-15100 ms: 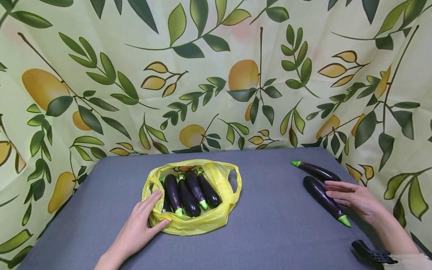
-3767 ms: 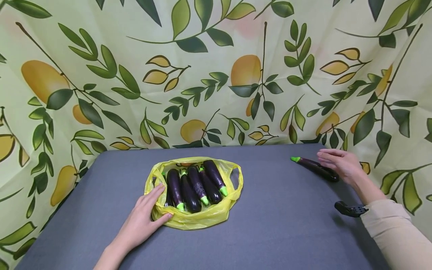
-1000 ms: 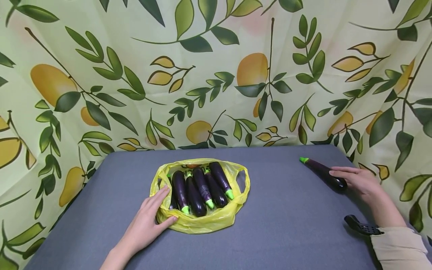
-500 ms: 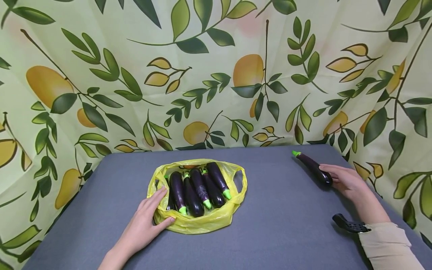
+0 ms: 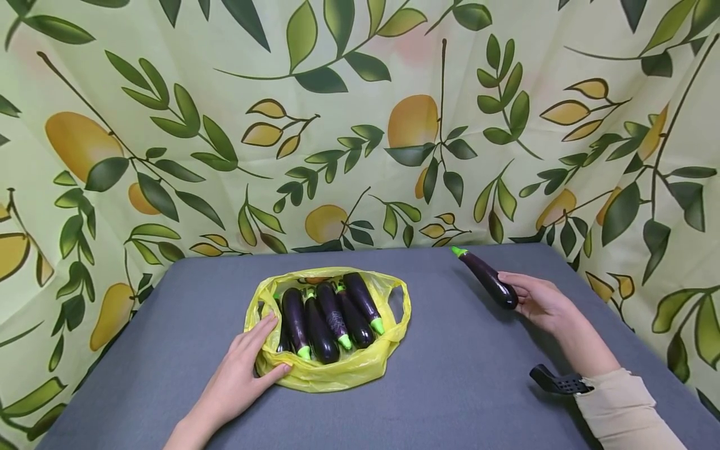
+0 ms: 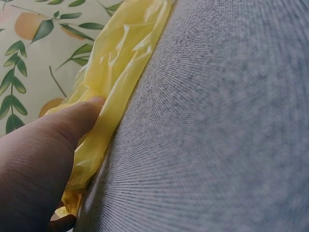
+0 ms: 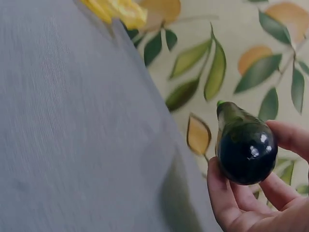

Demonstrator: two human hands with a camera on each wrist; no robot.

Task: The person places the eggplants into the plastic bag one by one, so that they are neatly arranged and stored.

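Observation:
A yellow plastic bag (image 5: 349, 375) lies with its mouth spread wide, several dark purple eggplants (image 5: 320, 331) with green stem ends side by side inside it. At its left end my left hand (image 5: 239, 362) holds the bag, fingers over the left rim and thumb on the near side; in the left wrist view the thumb (image 6: 63, 125) presses the plastic. To the right, my right hand (image 5: 548, 306) grips one eggplant (image 5: 486, 278) by its thick rounded end, stem pointing away and left. The right wrist view shows this eggplant (image 7: 246, 150) between thumb and fingers, off the table.
A grey-blue cloth covers the table (image 5: 439, 387). Behind and at the sides hangs a curtain (image 5: 360, 125) printed with leaves and fruit. The bag's loop handle (image 5: 398, 306) stands up on its right side. A black strap (image 5: 559, 381) sits on my right wrist.
Two eggplants lay at the right earlier; one went into the bag. My right hand then took the other, lifted it and moved it left. My left hand stays at the bag.

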